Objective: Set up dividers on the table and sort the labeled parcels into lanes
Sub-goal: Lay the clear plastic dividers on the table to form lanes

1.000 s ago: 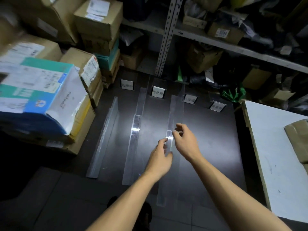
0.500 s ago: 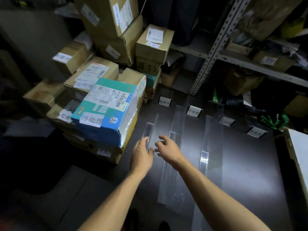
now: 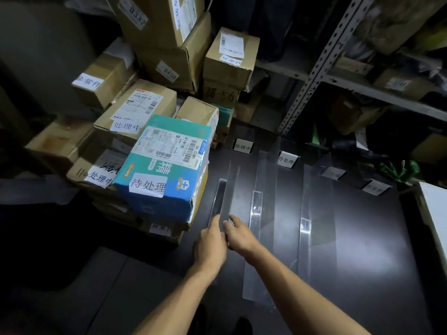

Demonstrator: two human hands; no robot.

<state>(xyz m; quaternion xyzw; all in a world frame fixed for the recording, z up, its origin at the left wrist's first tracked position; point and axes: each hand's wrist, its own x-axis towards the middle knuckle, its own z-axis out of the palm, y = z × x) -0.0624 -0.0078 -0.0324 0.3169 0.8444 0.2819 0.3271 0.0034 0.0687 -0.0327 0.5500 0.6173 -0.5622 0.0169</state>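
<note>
Both hands moved from middle strip to left clear divider (image 3: 221, 201), low centre of frame; left hand (image 3: 210, 247) and right hand (image 3: 240, 236) pinch its near end, likely to stand it straight; parcels (image 3: 164, 165) wait at left.

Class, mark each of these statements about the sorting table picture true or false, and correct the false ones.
1. Both hands are at the near end of the leftmost clear divider. True.
2. The blue and teal box sits in a lane on the dark table. False: it lies on the stack of boxes left of the table.
3. Small label cards, such as the one at, stand at the far end of the table. True.
4. The right hand holds a parcel. False: it touches only the divider, as does the left hand.
</note>
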